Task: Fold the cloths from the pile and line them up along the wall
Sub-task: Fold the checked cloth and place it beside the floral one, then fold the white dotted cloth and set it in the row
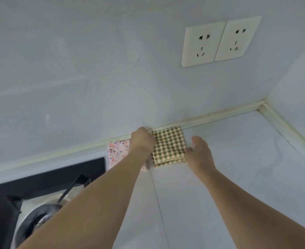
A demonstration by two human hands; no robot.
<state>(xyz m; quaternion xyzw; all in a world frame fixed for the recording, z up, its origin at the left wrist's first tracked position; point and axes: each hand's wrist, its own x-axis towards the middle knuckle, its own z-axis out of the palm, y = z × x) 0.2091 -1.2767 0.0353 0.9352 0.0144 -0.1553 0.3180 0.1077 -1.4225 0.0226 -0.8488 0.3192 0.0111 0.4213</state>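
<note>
Pale counter (238, 159), back edge at wall: left hand (143, 140) apparently pinches the checked cloth (168, 146); right hand (199, 153), fingers relaxed, touches its side. Square it beside the dotted cloth (117, 150).

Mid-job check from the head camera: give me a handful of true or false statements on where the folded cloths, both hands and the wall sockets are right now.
1. The green checked folded cloth lies against the wall strip. True.
2. The pink speckled folded cloth lies to the right of the checked one. False: it lies to its left, partly behind the left forearm.
3. The right hand is at the checked cloth's right edge. True.
4. The left hand rests on the black stove top. False: it is at the checked cloth's left edge by the wall.
5. Two white wall sockets have plugs in them. False: both are empty.
</note>
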